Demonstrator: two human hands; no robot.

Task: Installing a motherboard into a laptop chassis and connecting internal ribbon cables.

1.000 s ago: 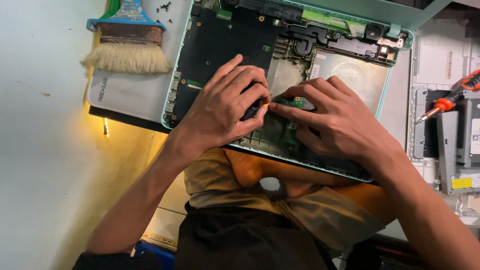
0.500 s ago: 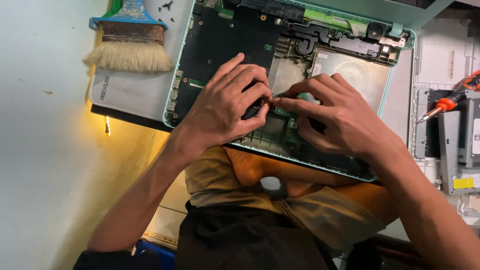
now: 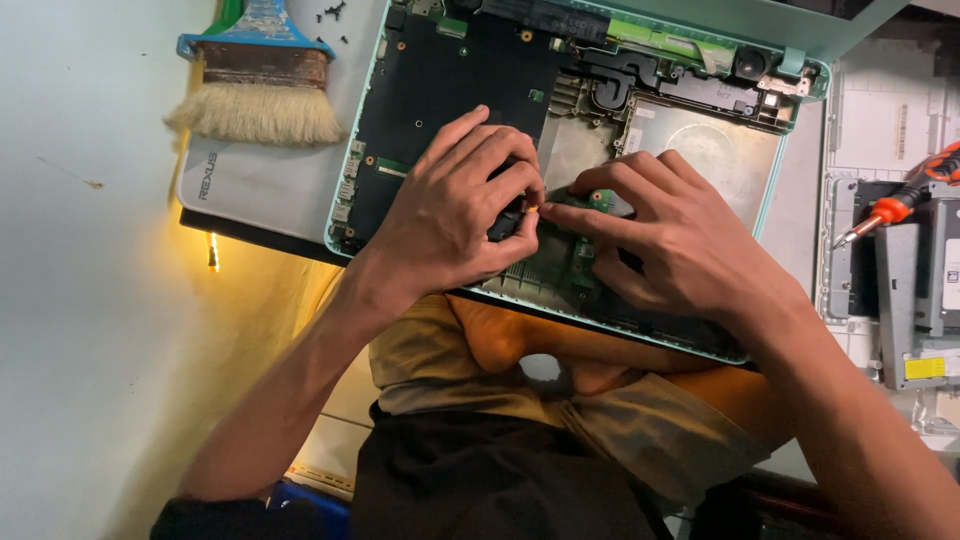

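The opened laptop (image 3: pixel 600 150) lies on the counter (image 3: pixel 80 250), partly over a flat box (image 3: pixel 270 185). A brush (image 3: pixel 255 85) rests on that box, left of the laptop. A screwdriver (image 3: pixel 895 205) lies to the laptop's right.

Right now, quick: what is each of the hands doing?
Left hand: fingers curled on a small dark part inside the opened laptop; a firm grip cannot be told.
Right hand: fingertips pinched at the green circuit board, holding nothing visible.

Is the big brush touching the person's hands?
Apart. The head view shows the paintbrush lying at the top left, with bare circuit board between it and the left hand; the right hand is farther away.
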